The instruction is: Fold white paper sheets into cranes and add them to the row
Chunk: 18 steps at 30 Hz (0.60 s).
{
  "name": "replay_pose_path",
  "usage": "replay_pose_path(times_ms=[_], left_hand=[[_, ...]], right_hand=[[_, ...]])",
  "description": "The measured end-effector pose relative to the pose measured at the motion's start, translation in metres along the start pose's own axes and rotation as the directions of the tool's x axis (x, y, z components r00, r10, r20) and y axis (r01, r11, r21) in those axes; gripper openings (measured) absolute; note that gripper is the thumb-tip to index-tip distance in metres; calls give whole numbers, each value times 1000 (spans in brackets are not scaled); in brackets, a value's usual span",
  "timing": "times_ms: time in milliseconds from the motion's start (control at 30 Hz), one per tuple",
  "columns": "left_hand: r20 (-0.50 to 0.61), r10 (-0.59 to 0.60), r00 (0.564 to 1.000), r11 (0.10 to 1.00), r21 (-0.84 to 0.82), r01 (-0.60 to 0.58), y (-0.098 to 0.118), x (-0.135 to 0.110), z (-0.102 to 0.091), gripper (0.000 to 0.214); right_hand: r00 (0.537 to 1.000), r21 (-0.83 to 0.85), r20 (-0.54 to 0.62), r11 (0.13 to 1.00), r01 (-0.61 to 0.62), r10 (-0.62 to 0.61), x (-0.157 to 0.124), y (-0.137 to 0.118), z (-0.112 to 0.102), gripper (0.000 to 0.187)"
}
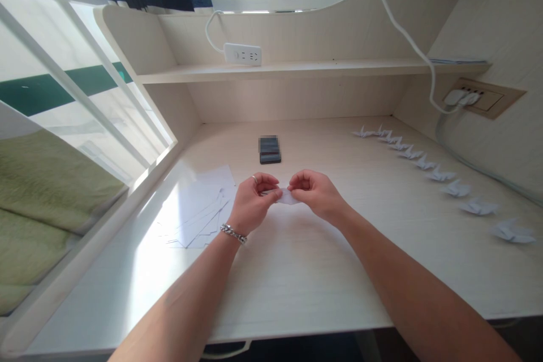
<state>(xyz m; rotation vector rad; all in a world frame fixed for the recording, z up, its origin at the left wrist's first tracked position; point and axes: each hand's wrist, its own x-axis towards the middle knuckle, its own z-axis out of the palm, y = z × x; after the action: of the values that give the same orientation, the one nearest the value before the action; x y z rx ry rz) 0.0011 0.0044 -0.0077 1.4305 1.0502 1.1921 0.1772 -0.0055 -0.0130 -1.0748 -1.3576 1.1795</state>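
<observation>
My left hand (253, 202) and my right hand (316, 191) meet above the middle of the desk (297, 283). Both pinch a small folded piece of white paper (287, 197) between their fingertips. The left hand wears a ring and a chain bracelet. Most of the paper is hidden by the fingers.
A fan of loose white sheets (197, 206) lies just left of my hands. Several folded paper cranes (456, 188) run in a line along the right side. A small dark box (270, 149) sits behind my hands. A power strip (242, 54) rests on the shelf, and a wall socket (477, 97) is at right.
</observation>
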Motion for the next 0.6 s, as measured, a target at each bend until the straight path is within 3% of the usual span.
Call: replay_pose_path(times_ms=[133, 400, 600], left_hand=[[-18, -14, 1000, 1000, -2, 14, 3, 0, -1, 25], [162, 6, 987, 992, 125, -27, -1, -3, -3, 18], [224, -53, 973, 999, 18, 50, 3, -1, -5, 23]], right_hand=[[998, 108, 1, 992, -67, 68, 0, -2, 0, 20], [996, -164, 75, 984, 63, -51, -4, 4, 2, 21], [995, -131, 92, 990, 57, -45, -3, -1, -7, 19]])
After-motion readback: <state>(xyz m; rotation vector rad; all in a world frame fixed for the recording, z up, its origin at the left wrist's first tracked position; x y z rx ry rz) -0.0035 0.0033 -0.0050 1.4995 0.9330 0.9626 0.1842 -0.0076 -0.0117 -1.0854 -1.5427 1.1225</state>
